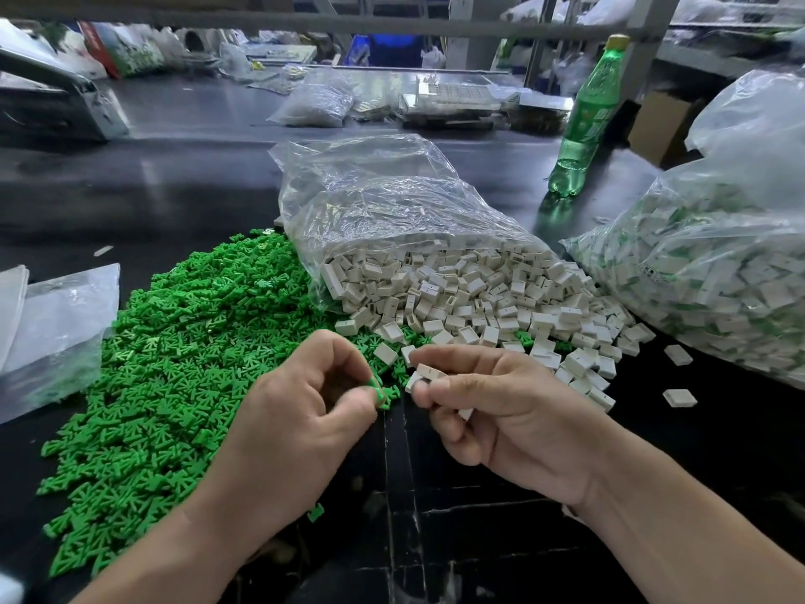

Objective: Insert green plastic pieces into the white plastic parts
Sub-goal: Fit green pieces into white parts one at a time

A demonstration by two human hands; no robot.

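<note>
Over the glossy black bench [174,180], the grip of the left hand [305,398] is pinched on a small forked green plastic piece [378,392]. It is just beside the boxy, slotted white plastic part [424,373] clamped in the right hand [492,411]. Behind them lie a matte green heap [174,364] and a crinkled clear bag [383,198] that spills white parts.

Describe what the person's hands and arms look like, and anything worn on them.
The left hand and right hand are bare: no gloves, rings or tape show. The nails that show are short. The left forearm and right forearm are bare too, with no sleeve, watch or bracelet in view.
</note>
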